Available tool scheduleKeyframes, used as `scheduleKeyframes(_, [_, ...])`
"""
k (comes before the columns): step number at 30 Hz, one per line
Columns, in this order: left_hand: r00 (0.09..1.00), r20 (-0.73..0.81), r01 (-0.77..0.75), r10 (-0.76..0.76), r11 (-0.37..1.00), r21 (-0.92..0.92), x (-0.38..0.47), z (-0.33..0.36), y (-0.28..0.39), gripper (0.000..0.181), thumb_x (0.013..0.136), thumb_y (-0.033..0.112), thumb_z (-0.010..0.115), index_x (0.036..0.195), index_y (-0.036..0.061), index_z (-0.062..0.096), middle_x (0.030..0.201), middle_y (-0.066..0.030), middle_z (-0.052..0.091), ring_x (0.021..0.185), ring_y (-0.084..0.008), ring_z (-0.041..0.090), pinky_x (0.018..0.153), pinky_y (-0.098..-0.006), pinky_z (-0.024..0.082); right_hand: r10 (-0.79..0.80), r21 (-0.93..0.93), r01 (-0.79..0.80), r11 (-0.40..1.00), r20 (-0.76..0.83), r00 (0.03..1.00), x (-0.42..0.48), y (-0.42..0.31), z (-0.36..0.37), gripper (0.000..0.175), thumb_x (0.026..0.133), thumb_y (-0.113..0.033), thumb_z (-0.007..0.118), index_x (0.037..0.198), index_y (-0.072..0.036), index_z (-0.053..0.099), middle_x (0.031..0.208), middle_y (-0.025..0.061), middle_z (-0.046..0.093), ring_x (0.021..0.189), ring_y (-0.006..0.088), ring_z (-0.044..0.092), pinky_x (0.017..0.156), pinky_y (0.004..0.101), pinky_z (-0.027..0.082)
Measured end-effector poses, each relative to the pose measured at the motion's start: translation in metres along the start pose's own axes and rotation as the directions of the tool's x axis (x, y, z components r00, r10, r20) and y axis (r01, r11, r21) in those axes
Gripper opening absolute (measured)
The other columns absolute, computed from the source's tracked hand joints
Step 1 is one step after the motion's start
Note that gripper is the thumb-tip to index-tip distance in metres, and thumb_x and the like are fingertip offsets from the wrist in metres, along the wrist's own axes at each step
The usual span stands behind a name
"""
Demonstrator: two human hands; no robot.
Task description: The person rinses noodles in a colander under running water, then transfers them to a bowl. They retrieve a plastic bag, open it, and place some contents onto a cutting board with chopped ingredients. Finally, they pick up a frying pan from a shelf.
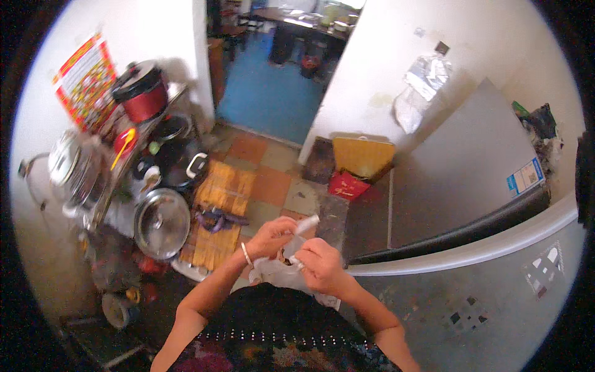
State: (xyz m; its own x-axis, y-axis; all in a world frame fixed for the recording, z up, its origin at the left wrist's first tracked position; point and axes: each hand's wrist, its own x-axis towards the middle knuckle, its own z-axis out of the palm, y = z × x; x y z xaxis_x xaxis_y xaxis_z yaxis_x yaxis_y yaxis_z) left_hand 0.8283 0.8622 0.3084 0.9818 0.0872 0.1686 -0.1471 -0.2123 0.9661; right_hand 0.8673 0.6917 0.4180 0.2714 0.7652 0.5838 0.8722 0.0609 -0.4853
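Observation:
A white, partly see-through plastic bag hangs close in front of my body. My left hand, with a pale bracelet at the wrist, pinches one side of its top. On the other side my right hand is closed around more of the bag's gathered plastic. A strip of the bag sticks up between the two hands. Something brownish shows at the bag's mouth, too small to name. The bag's lower part is hidden by my hands and dark top.
At left stand a shelf with a red pressure cooker, a wok and a steel lid. Purple eggplants lie on an orange-brown mat. A grey refrigerator flanks my right. A doorway with blue floor opens ahead.

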Motion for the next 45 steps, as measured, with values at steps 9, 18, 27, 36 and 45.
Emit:
scheduleKeyframes(9, [0.9,0.399,0.328,-0.176,0.876,-0.352,0.153,-0.009,0.019,0.018,0.087,0.019,0.043,0.094,0.0051,0.052,0.066,0.0004,0.047,0.057,-0.0079,0.046,0.048,-0.0218,0.038,0.313,-0.238,-0.377,0.895,-0.265,0.912,0.06,0.128,-0.052,0.016,0.064,0.001,0.053,0.08,-0.001,0.055,0.082,0.0152,0.055,0.072,0.0339,0.056,0.062,0.042,0.047])
scheduleKeyframes(18, [0.977,0.199,-0.135,0.075,0.942,0.308,0.315,-0.01,0.037,0.024,0.075,0.015,0.065,0.09,0.0024,0.05,0.07,-0.0045,0.055,0.057,-0.0107,0.054,0.045,-0.0258,0.043,0.561,-0.299,-0.542,0.785,-0.028,0.827,0.113,0.276,-0.114,0.013,0.072,-0.009,0.052,0.083,-0.005,0.048,0.079,0.0179,0.054,0.075,0.0391,0.054,0.064,0.0457,0.044])
scheduleKeyframes(27, [0.989,0.148,-0.036,0.026,0.997,0.064,0.466,-0.019,0.005,0.011,0.073,0.005,0.055,0.082,0.0034,0.049,0.065,-0.0051,0.051,0.053,-0.0133,0.051,0.046,-0.0283,0.042,0.689,-0.16,-0.72,0.675,-0.215,0.693,0.17,0.39,-0.157,0.022,0.071,-0.002,0.053,0.093,-0.003,0.051,0.075,0.0155,0.058,0.068,0.0315,0.057,0.062,0.0376,0.044])
scheduleKeyframes(36, [0.897,0.44,0.005,0.051,0.992,-0.124,0.63,-0.052,0.026,0.014,0.081,0.007,0.053,0.095,0.0069,0.052,0.069,0.0009,0.051,0.042,-0.0068,0.045,0.035,-0.0229,0.038,0.807,0.523,-0.643,0.56,-0.169,0.565,0.229,0.48,-0.23,0.012,0.076,-0.001,0.062,0.087,-0.001,0.063,0.076,-0.004,0.059,0.071,0.0051,0.05,0.064,0.0199,0.041])
scheduleKeyframes(45, [0.923,0.218,-0.254,0.318,0.927,-0.278,0.81,-0.042,0.139,0.011,0.079,0.013,0.062,0.085,0.0035,0.059,0.074,0.0003,0.056,0.066,-0.0065,0.05,0.058,-0.0214,0.042,0.576,0.372,-0.457,0.808,-0.659,0.483,0.352,0.54,-0.367,0.013,0.078,-0.005,0.06,0.09,0.0,0.063,0.074,-0.0014,0.058,0.063,0.0055,0.047,0.056,0.0197,0.037])
